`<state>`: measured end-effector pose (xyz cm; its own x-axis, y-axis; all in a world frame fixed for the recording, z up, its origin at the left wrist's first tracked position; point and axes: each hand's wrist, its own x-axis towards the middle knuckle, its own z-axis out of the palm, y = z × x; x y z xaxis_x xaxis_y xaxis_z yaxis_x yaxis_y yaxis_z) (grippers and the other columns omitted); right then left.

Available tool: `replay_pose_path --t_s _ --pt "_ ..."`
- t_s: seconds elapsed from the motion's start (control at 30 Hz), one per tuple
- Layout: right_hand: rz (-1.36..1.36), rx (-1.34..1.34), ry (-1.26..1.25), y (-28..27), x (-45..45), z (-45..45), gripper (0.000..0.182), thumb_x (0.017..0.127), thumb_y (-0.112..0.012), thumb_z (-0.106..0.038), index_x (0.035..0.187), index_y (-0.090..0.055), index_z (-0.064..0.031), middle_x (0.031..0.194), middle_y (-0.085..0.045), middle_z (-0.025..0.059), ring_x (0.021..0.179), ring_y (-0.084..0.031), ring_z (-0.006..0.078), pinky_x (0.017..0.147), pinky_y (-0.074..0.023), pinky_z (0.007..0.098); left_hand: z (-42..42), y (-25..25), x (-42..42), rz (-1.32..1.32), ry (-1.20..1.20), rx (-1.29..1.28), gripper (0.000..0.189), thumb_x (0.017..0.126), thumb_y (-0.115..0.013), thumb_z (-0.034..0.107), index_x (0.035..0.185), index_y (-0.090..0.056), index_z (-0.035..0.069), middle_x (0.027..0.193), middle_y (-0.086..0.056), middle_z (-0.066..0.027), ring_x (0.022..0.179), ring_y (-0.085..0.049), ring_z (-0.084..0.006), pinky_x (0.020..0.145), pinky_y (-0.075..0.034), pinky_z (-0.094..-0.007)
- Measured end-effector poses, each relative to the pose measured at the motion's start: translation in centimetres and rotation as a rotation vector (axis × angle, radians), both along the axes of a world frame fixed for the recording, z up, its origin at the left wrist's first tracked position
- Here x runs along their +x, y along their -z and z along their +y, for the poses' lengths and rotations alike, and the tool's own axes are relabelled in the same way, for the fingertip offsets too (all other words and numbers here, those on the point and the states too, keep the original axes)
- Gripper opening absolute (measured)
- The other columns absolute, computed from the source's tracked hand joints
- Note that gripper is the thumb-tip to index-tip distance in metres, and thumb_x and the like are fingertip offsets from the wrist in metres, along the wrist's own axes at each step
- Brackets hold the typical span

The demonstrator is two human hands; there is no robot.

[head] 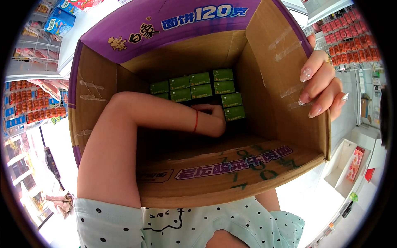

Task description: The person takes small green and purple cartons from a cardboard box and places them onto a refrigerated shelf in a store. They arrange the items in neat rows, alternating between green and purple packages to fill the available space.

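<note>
An open cardboard carton (192,46) with a purple printed flap is tilted towards me. My right hand (321,83) grips the edge of its right flap, fingertips curled over the inner face. Reaching down into the carton, my left hand (217,119) is bent at the wrist, beside small green boxes (234,113). Its fingers are mostly hidden, so whether it holds anything does not show. A red string (196,121) circles that wrist. Several more green boxes (201,90) stand in rows towards the carton's far wall; my left forearm covers part of them.
Racks of packaged snacks hang at the left (40,105) and upper right (350,37). Blue packs (60,21) sit on a white shelf at upper left. At lower right, a white bin (338,167) has pink-red boxes (355,164) beside its compartment.
</note>
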<state>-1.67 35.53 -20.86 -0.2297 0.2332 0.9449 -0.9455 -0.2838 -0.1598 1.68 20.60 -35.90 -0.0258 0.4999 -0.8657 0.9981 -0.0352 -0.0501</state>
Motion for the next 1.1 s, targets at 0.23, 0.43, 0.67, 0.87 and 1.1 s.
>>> replay_pose_path --t_s 0.23,0.43,0.67,0.87,1.1 --pt "-0.107 -0.015 -0.003 -0.2 0.5 -0.2 0.050 0.097 -0.021 -0.032 0.056 -0.047 -0.0187 0.057 -0.045 -0.0010 0.076 -0.049 0.0208 0.112 -0.0191 0.0451 -0.1 5.0 0.9 -0.150 -0.361 0.695 0.065 0.089 -0.044 0.044 0.145 -0.025 0.019 0.150 -0.023 -0.0004 0.136 -0.020 -0.0222 0.072 -0.051 -0.0558" --pt "-0.138 0.064 0.005 -0.2 0.8 0.6 0.051 0.097 -0.021 -0.032 0.056 -0.049 -0.0189 0.058 -0.045 -0.0007 0.077 -0.049 0.0210 0.112 -0.0188 0.0450 1.1 -5.8 -1.8 0.160 -0.057 -0.096 0.048 0.088 -0.050 0.031 0.131 -0.046 0.011 0.133 -0.046 -0.0087 0.099 -0.056 -0.0266 0.062 -0.054 -0.0378" --pt "-0.188 -0.008 0.095 -0.9 1.2 -0.6 0.051 0.097 -0.022 -0.032 0.055 -0.048 -0.0187 0.057 -0.045 -0.0006 0.076 -0.049 0.0208 0.112 -0.0197 0.0444 0.4 0.0 0.3 0.628 0.228 -0.598 0.035 0.084 -0.055 0.023 0.115 -0.058 0.007 0.108 -0.060 -0.0086 0.083 -0.063 -0.0251 0.058 -0.054 -0.0327" --pt "-0.145 -0.028 0.054 -0.5 0.9 -0.7 0.051 0.097 -0.021 -0.032 0.054 -0.047 -0.0192 0.057 -0.044 -0.0010 0.075 -0.049 0.0200 0.111 -0.0201 0.0446 0.3 -1.0 -0.4 0.288 0.295 -0.392 0.029 0.080 -0.059 0.021 0.104 -0.064 0.005 0.096 -0.064 -0.0104 0.082 -0.063 -0.0266 0.060 -0.055 -0.0336" --pt "-0.196 0.051 0.084 -0.6 1.6 0.1 0.052 0.097 -0.023 -0.033 0.053 -0.046 -0.0205 0.055 -0.043 -0.0025 0.074 -0.050 0.0192 0.111 -0.0193 0.0453 -0.5 0.4 -1.0 0.507 0.312 -0.559 0.025 0.079 -0.061 0.016 0.100 -0.065 0.004 0.088 -0.066 -0.0109 0.063 -0.062 -0.0211 0.051 -0.054 -0.0308"
